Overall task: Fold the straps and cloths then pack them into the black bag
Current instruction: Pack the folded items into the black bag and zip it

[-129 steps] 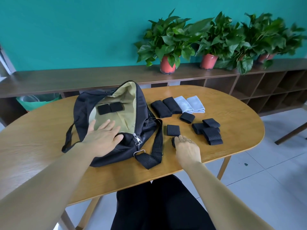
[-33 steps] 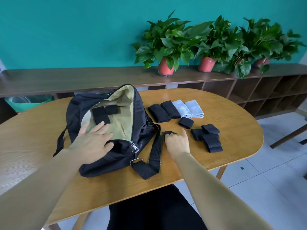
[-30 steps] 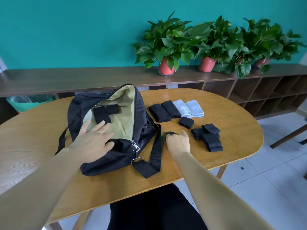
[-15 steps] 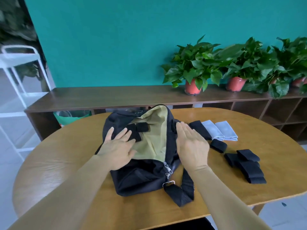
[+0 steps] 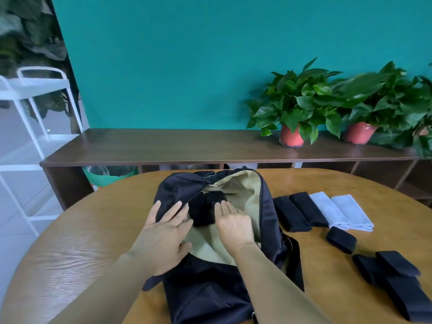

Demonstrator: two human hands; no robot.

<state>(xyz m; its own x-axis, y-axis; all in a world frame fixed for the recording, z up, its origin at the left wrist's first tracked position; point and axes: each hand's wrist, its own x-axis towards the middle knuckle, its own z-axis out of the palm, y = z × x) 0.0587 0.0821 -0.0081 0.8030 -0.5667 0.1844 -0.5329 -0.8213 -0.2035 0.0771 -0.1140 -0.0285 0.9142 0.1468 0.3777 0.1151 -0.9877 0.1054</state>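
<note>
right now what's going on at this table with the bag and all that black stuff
A person is packing folded straps into the open black bag. The left hand presses the bag's flap back while the right hand reaches inside beside folded straps already packed. More folded straps and two grey cloths wait on the table.

An office-like room: teal wall (image 5: 187, 66), low cubby sideboard (image 5: 163, 148), potted plants (image 5: 297, 106).
</note>
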